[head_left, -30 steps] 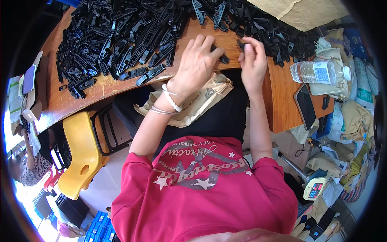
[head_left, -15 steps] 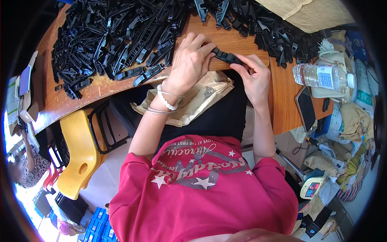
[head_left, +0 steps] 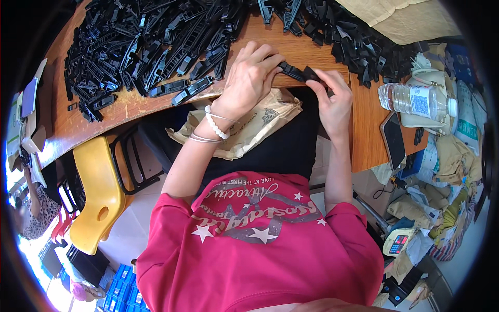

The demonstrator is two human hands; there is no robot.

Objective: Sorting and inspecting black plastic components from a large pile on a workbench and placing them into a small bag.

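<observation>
At the edge of the wooden table [head_left: 291,46], my left hand [head_left: 250,75] pinches a long black plastic part [head_left: 292,72] by its left end. A small black plastic piece [head_left: 311,74] is gripped between the thumb and fingers of my right hand [head_left: 331,92]. It sits at the long part's right end, tilted upward; whether the two are joined I cannot tell. Below my hands, a brown paper bag [head_left: 249,130] lies across my lap. Two black plastic parts [head_left: 192,90] rest near the table edge, left of my left wrist.
A large heap of black plastic parts [head_left: 150,47] covers the table's left side. Smaller black pieces [head_left: 353,52] are piled at the right. A clear bottle [head_left: 416,99], a phone [head_left: 393,140] and a white bag [head_left: 434,78] are further right. A yellow chair [head_left: 99,192] stands left.
The small piece at the right end has tilted upward, out of line with the long part. My right hand has shifted slightly right; my left hand has hardly moved.
</observation>
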